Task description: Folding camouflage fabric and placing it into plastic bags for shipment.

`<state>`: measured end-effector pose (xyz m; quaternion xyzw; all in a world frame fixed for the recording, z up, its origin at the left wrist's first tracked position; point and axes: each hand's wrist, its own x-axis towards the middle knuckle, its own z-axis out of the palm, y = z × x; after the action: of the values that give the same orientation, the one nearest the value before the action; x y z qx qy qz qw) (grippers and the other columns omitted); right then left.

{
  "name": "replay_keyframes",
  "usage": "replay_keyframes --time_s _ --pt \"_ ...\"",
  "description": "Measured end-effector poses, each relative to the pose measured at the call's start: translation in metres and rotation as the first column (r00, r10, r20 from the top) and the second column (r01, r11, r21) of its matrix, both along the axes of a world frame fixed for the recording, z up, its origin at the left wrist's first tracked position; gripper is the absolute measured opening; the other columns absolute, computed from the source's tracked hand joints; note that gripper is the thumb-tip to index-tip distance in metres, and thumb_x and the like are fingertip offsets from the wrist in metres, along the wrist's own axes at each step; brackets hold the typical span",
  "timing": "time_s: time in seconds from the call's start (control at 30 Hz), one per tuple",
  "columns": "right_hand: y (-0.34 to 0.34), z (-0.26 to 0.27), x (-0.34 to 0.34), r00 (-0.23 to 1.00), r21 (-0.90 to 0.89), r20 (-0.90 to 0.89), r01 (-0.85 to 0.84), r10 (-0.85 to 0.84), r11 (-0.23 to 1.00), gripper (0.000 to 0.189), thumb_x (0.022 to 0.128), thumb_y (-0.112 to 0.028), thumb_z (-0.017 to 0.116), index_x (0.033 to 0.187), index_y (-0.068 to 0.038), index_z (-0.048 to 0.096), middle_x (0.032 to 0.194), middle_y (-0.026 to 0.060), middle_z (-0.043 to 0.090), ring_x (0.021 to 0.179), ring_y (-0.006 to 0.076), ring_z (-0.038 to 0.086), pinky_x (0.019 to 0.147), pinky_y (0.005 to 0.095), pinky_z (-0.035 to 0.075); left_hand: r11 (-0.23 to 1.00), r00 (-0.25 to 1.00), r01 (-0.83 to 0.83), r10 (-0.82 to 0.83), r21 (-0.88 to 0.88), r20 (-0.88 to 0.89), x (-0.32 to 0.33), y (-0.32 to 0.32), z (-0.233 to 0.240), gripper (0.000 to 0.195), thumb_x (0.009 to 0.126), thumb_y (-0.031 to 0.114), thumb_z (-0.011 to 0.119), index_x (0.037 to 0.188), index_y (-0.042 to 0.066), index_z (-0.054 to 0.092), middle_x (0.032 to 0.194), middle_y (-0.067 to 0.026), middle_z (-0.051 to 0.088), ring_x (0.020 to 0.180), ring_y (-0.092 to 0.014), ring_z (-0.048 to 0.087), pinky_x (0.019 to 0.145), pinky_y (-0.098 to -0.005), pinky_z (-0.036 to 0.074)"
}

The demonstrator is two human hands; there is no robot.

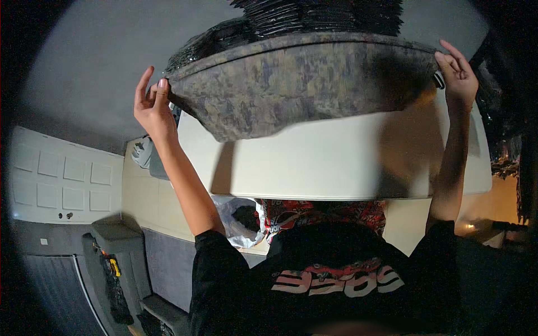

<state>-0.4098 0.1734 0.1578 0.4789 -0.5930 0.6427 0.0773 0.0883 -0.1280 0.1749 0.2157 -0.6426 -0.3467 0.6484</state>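
A camouflage-patterned piece of fabric (294,84) in mottled grey and olive is stretched sideways in front of me. A seamed band runs along its upper edge. My left hand (154,103) pinches its left corner between thumb and fingers, with the index finger raised. At the opposite corner, my right hand (458,77) grips the fabric the same way. Beside the right palm is a small dark-and-white item (438,80), too unclear to name. The fabric hangs over a white tabletop (294,164) and casts shadows on it. Its lower edge is uneven.
Beyond the fabric are stacked black plastic packages (323,17). An open white plastic bag (235,239) with something dark inside stands below the table's near edge. To the left are a grey sofa (117,235) and a white panelled door (69,176).
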Motion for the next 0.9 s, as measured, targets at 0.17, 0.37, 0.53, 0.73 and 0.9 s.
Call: replay_keyframes --time_s 0.17,0.37,0.53,0.73,0.9 --pt "0.087 -0.016 0.024 0.987 -0.123 0.083 -0.127 0.138 0.984 0.034 0.098 0.002 0.063 0.132 0.007 0.064 0.125 0.0168 0.07 0.113 0.0242 0.068 0.101 0.0351 0.054 0.953 0.949 -0.191 0.24 -0.235 0.203 0.056 0.069 -0.016 0.021 0.091 0.0 0.075 0.111 -0.004 0.076 0.096 -0.0108 0.074 0.083 -0.012 0.067 0.069 -0.022 0.049" --pt "0.245 -0.064 0.056 0.946 0.212 -0.034 0.323 -0.323 0.923 0.028 0.1 0.0 0.057 0.122 0.013 0.066 0.129 0.0275 0.066 0.118 0.0362 0.067 0.106 0.0444 0.053 0.904 0.96 -0.182 0.248 -0.387 0.13 0.148 0.143 -0.072 0.015 0.077 0.008 0.086 0.086 -0.001 0.077 0.075 -0.0147 0.072 0.066 -0.021 0.067 0.065 -0.0326 0.052" --pt "0.286 -0.045 0.116 0.97 0.115 -0.205 0.156 -0.13 0.981 0.024 0.106 -0.008 0.053 0.122 0.01 0.053 0.138 0.0302 0.06 0.126 0.0418 0.061 0.114 0.0544 0.043 0.959 0.978 -0.055 0.108 -0.277 0.18 0.179 0.189 -0.082 0.022 0.08 0.011 0.085 0.079 -0.001 0.066 0.08 -0.015 0.069 0.066 -0.025 0.067 0.061 -0.0377 0.056" --pt "0.249 -0.034 0.089 0.911 0.226 -0.348 0.313 -0.223 0.923 0.023 0.095 0.008 0.052 0.111 0.015 0.066 0.119 0.0301 0.069 0.115 0.0405 0.065 0.107 0.0517 0.048 0.943 0.942 -0.252 0.29 -0.216 0.171 0.177 0.182 -0.085 0.007 0.067 -0.005 0.073 0.074 -0.003 0.071 0.082 -0.0168 0.072 0.075 -0.025 0.068 0.072 -0.0356 0.055" --pt "0.175 -0.06 0.035 0.925 0.313 0.156 0.287 -0.347 0.905 0.033 0.093 0.01 0.059 0.124 0.011 0.068 0.125 0.0227 0.07 0.115 0.029 0.068 0.106 0.0398 0.054 0.959 0.936 -0.261 0.225 0.105 0.271 0.126 0.134 -0.067 0.014 0.08 -0.007 0.077 0.093 -0.007 0.078 0.087 -0.0137 0.074 0.08 -0.017 0.067 0.073 -0.0268 0.051"
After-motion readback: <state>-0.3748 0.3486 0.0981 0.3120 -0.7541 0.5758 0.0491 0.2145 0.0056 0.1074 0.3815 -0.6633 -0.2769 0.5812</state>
